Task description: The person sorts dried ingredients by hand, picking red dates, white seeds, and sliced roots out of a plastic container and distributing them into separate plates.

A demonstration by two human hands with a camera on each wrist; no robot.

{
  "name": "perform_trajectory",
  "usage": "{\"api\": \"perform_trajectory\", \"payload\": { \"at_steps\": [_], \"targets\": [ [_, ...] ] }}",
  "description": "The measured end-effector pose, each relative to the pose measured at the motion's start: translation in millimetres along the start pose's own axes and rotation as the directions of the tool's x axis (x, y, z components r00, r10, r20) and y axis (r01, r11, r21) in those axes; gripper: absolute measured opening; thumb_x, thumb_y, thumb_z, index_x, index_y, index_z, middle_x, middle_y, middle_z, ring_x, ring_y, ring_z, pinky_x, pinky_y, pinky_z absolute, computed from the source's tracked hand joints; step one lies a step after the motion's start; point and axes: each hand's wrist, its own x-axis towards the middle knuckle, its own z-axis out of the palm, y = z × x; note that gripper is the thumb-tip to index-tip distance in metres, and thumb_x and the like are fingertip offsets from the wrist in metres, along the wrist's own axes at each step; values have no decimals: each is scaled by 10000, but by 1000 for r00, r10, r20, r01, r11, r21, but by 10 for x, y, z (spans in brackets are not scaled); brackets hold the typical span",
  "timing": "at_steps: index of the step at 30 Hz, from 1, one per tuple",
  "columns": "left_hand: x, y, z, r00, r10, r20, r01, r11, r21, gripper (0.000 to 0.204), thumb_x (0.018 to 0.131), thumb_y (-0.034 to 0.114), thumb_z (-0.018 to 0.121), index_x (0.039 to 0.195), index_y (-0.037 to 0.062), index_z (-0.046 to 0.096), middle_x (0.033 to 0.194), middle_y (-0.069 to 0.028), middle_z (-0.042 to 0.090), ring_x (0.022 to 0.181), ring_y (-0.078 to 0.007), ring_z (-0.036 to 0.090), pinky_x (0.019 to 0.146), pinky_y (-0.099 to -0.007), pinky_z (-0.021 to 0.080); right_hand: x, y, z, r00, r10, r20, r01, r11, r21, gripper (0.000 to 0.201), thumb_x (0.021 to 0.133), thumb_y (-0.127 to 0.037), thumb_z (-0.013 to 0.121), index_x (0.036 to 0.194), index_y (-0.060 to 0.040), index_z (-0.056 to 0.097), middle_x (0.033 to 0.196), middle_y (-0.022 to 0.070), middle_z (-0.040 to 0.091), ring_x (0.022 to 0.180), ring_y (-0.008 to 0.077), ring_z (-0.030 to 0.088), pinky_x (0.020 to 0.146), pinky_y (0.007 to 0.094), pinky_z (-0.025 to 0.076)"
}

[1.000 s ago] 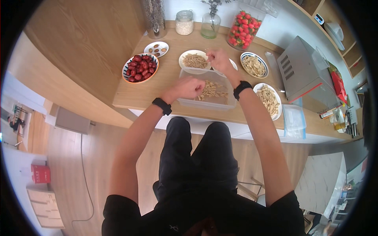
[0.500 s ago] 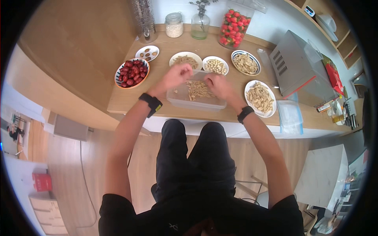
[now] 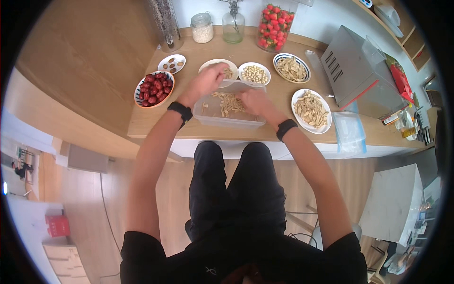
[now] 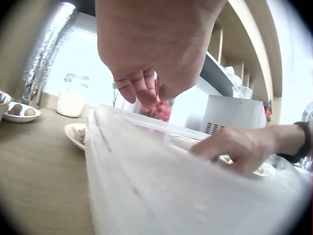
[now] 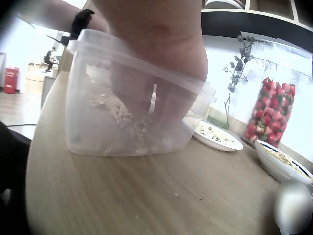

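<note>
My left hand [image 3: 203, 86] is over the far left rim of a clear plastic container [image 3: 208, 121], its fingertips above a white plate [image 3: 204, 66] of thin, pale dried strips. In the left wrist view its fingers [image 4: 145, 98] hang loosely bent, with nothing visible in them. My right hand [image 3: 255, 102] reaches down into the container, touching the pale dried strips [image 3: 229, 105] heaped there. Through the cloudy wall in the right wrist view, its fingers point down among them; I cannot tell whether they pinch one.
Right of the plate stands a bowl of pale round seeds [image 3: 254, 74]. Plates of dried slices [image 3: 290, 69] and dried strips [image 3: 310, 110] lie further right, before a grey appliance [image 3: 352, 71]. Red dates [image 3: 154, 88] fill a bowl at left. Behind are a strawberry jar [image 3: 274, 29] and vase [image 3: 232, 29].
My right hand has come from over the far plates down into the container. My left hand has lifted out of the container and moved to the strip plate. The head view has shifted slightly.
</note>
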Motion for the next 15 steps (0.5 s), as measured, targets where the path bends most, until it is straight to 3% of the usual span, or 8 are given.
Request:
{"api": "perform_trajectory", "payload": {
  "at_steps": [2, 3, 5, 6, 8, 13, 15],
  "targets": [
    [-149, 41, 53, 975, 158, 157, -164, 986, 27, 283, 894, 40, 586, 1178, 40, 580, 899, -145, 674, 779, -262, 654, 705, -359, 519, -4, -31, -36, 1000, 10, 17, -11, 1000, 19, 301, 788, -103, 627, 1086, -130, 659, 1015, 95, 674, 937, 311, 662, 796, 441, 539],
    [-212, 33, 92, 974, 158, 162, -164, 986, 23, 283, 894, 40, 586, 1178, 40, 580, 899, -145, 674, 779, -262, 654, 705, -359, 519, -12, -37, -51, 999, 17, 33, -18, 999, 31, 286, 780, -89, 652, 1065, -117, 659, 1027, 91, 681, 978, 308, 660, 823, 431, 542],
    [-348, 69, 123, 920, 96, 379, -125, 991, 52, 268, 873, 50, 600, 1140, 58, 595, 976, -140, 652, 880, -297, 649, 754, -388, 519, -20, -57, -75, 999, 22, 30, -23, 999, 41, 310, 778, -88, 656, 1085, -126, 656, 1043, 91, 676, 989, 308, 656, 828, 430, 540],
    [-411, 115, 115, 920, 95, 380, -123, 991, 51, 268, 873, 50, 600, 1140, 58, 595, 976, -140, 652, 880, -297, 649, 754, -388, 519, -15, -65, -88, 999, 23, 22, -24, 999, 46, 334, 776, -87, 660, 1106, -135, 653, 1058, 91, 671, 1001, 309, 652, 834, 429, 539],
    [-491, 186, 110, 901, 63, 430, -171, 961, 217, 202, 861, 98, 603, 1062, 81, 619, 1028, -127, 619, 987, -335, 605, 826, -451, 489, -8, -74, -121, 998, 38, 57, -41, 998, 54, 342, 784, -86, 652, 1122, -136, 645, 1093, 90, 657, 1018, 306, 644, 843, 430, 534],
    [-492, 95, 181, 862, 69, 502, -234, 933, 274, 204, 845, 112, 617, 1044, 70, 617, 1019, -127, 571, 1020, -338, 583, 840, -451, 477, -51, -93, -175, 998, 8, 62, -17, 991, 134, 335, 807, -78, 629, 1137, -132, 627, 1189, 72, 609, 1095, 289, 604, 896, 424, 508],
    [-493, 126, 174, 863, 80, 499, -257, 919, 298, 201, 841, 111, 618, 1037, 69, 618, 1003, -130, 571, 1004, -339, 585, 836, -450, 478, -32, -53, -132, 992, -114, -47, 121, 972, 201, 301, 825, -71, 610, 1121, -122, 625, 1207, 53, 592, 1131, 277, 576, 927, 412, 489]
  ]
}}
